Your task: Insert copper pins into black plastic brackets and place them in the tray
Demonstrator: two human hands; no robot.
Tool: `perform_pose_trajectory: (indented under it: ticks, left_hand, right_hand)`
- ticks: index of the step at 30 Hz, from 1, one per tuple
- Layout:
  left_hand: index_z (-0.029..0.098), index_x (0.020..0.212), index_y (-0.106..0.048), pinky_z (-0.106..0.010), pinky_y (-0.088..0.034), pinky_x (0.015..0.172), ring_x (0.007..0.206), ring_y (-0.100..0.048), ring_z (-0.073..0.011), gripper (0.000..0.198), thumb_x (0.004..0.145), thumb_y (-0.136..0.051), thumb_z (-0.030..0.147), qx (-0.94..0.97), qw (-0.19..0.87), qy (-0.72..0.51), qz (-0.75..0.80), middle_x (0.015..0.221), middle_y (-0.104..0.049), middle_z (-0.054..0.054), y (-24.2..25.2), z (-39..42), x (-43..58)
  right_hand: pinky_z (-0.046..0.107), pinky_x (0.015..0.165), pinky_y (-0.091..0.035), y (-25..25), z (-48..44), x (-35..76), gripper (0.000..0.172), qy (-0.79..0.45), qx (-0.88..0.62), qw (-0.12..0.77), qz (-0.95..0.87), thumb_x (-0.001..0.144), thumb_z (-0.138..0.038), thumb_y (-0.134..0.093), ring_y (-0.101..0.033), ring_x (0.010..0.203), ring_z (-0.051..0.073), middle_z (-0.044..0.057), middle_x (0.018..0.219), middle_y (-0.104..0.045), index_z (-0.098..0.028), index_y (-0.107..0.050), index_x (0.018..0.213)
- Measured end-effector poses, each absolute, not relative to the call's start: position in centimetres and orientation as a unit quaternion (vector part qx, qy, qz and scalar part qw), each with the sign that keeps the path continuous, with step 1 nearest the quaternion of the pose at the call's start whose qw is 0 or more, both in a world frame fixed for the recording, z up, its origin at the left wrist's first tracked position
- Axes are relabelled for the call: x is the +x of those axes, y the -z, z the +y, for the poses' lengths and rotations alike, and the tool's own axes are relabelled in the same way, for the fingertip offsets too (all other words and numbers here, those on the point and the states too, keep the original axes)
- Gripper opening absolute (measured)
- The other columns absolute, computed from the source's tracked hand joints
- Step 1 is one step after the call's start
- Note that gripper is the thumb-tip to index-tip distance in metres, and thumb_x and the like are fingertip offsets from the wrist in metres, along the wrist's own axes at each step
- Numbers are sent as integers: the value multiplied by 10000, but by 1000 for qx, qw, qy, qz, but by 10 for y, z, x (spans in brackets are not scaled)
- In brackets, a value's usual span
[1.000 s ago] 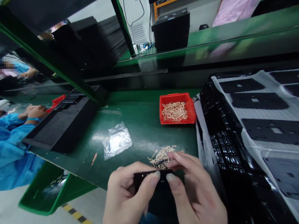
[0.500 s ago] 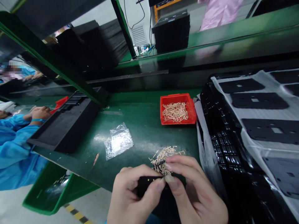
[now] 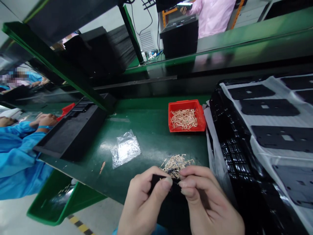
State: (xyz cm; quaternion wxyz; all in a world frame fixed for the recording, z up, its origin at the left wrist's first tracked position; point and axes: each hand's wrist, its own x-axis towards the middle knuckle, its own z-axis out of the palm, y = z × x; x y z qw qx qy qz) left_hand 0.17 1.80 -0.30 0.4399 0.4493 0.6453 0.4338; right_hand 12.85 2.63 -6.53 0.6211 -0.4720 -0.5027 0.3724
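Note:
My left hand [image 3: 146, 192] grips a flat black plate [image 3: 156, 179] between thumb and fingers, close to the table's front edge. A tiny gold-coloured spot shows on the plate by the thumb. At the plate's right end, the fingertips of my right hand [image 3: 210, 195] are pinched together. Whatever lies between them is too small or hidden to make out. Just beyond both hands is a loose heap of small beige strips [image 3: 181, 160], with some dark bits among them.
A red bin [image 3: 187, 129] of similar strips stands behind the heap. Left of it lies a clear plastic bag [image 3: 126, 148]. Black trays [image 3: 234, 156] with flat black plates [image 3: 285, 137] fill the right. At left are a black box [image 3: 80, 137], a green bin [image 3: 46, 212] and a co-worker's blue sleeves [image 3: 19, 143].
My hands have shifted slightly right, and my right fingertips have drawn a little away from my left thumb. The plate has tilted. In the background, a person in pink has moved left.

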Motion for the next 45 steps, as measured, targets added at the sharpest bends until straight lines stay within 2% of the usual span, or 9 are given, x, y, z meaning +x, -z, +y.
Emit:
perform_pose_trajectory:
  ticks: [5, 15, 21, 24, 28, 32, 37, 40, 45]
  left_hand:
    - [195, 790, -730, -152, -169, 332, 329, -320, -24, 417, 954, -694, 576, 355, 512, -427, 655, 551, -529, 39, 3, 16, 9]
    - [190, 775, -740, -175, -158, 373, 381, -273, -34, 440, 962, -692, 585, 345, 483, -475, 649, 510, -438, 62, 1, 13, 21]
    - [190, 811, -743, -151, -205, 339, 430, -294, -55, 408, 961, -708, 568, 309, 451, -507, 666, 585, -474, 46, 6, 10, 15]
    - [184, 783, -742, -130, -229, 367, 477, -355, -60, 429, 898, -783, 595, 296, 444, -531, 659, 598, -510, 34, 6, 9, 15]
    - [182, 792, -744, -146, -173, 373, 436, -268, -34, 422, 902, -784, 588, 304, 437, -531, 660, 568, -493, 50, 6, 7, 15]
    - [187, 796, -733, -145, -93, 362, 389, -244, -19, 400, 941, -753, 559, 341, 459, -528, 628, 511, -473, 59, 10, 5, 7]
    - [254, 935, -733, -117, -195, 356, 360, -298, -19, 274, 1022, -664, 505, 387, 526, -524, 547, 531, -503, 72, 18, 2, -8]
    - [253, 918, -712, -115, -236, 368, 379, -365, -18, 208, 943, -791, 444, 410, 502, -528, 548, 600, -561, 70, 18, 3, -8]
    - [202, 691, -572, -148, -349, 452, 471, -429, -55, 365, 804, -905, 303, 415, 392, -548, 611, 565, -540, 75, 19, 9, -1]
  right_hand:
    - [120, 802, -597, 67, 33, 135, 127, -377, -461, 610, -523, 989, -225, -699, -770, 903, 89, -37, 954, -773, -274, -734, 877]
    - [84, 842, -588, 64, 32, 134, 141, -427, -438, 628, -482, 987, -224, -705, -759, 911, 64, -49, 941, -753, -271, -732, 857]
    - [135, 841, -632, 65, 32, 133, 293, -492, -408, 602, -478, 1001, -216, -695, -778, 898, 83, -35, 1061, -796, -379, -707, 1245]
    - [130, 853, -619, 65, 32, 135, 163, -511, -386, 595, -485, 1008, -237, -686, -759, 931, 88, -25, 1022, -765, -340, -751, 1117]
    - [146, 866, -607, 67, 34, 135, 42, -558, -333, 605, -460, 1011, -333, -704, -738, 972, 99, -21, 997, -750, -316, -742, 1008]
    - [145, 781, -593, 67, 38, 130, 254, -622, -278, 609, -406, 905, -550, -790, -704, 849, 96, -16, 926, -736, -299, -769, 938]
    - [170, 725, -569, 66, 40, 125, 376, -705, -235, 575, -343, 755, -631, -881, -670, 777, 107, -8, 883, -734, -296, -801, 908]
    - [178, 710, -548, 66, 39, 125, 399, -729, -227, 554, -333, 723, -632, -902, -659, 772, 111, -9, 874, -728, -291, -794, 902]
    - [213, 725, -549, 68, 38, 126, 434, -734, -227, 527, -362, 717, -667, -884, -643, 771, 124, -7, 875, -697, -277, -769, 868]
